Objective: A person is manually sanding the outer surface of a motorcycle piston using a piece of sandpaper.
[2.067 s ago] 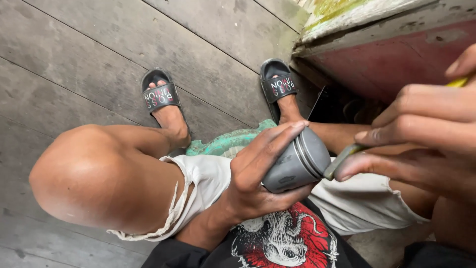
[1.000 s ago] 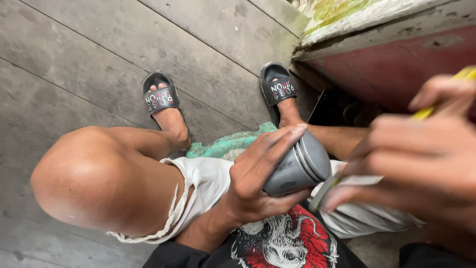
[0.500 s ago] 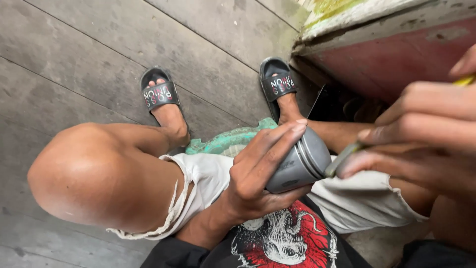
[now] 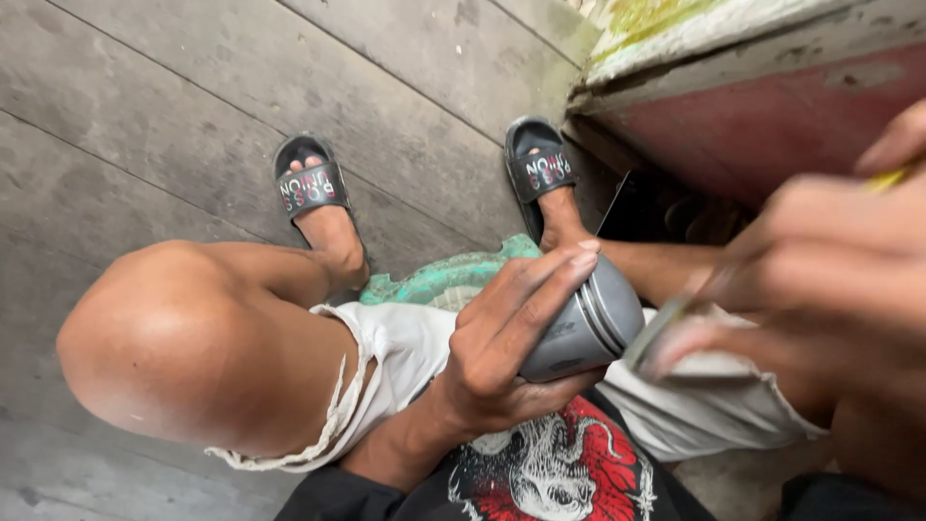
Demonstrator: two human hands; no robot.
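Observation:
My left hand (image 4: pixel 502 338) wraps around a grey metal cylinder with grooves near its end (image 4: pixel 588 323), held over my lap. My right hand (image 4: pixel 820 280) is close to the camera and blurred; it grips a thin tool with a yellow handle (image 4: pixel 887 178) whose flat metal tip (image 4: pixel 656 333) touches the end of the cylinder. I am sitting, with my bare left knee (image 4: pixel 164 338) raised at the left.
Both feet in black slide sandals (image 4: pixel 309 183) (image 4: pixel 540 169) rest on a grey plank floor (image 4: pixel 145 106). A green worn object (image 4: pixel 434 280) lies under my legs. A red-sided structure with a pale, mossy top (image 4: pixel 752 116) stands at the upper right.
My right hand has shifted a little up and down against the cylinder's end, staying blurred. The left hand keeps the same hold on the cylinder.

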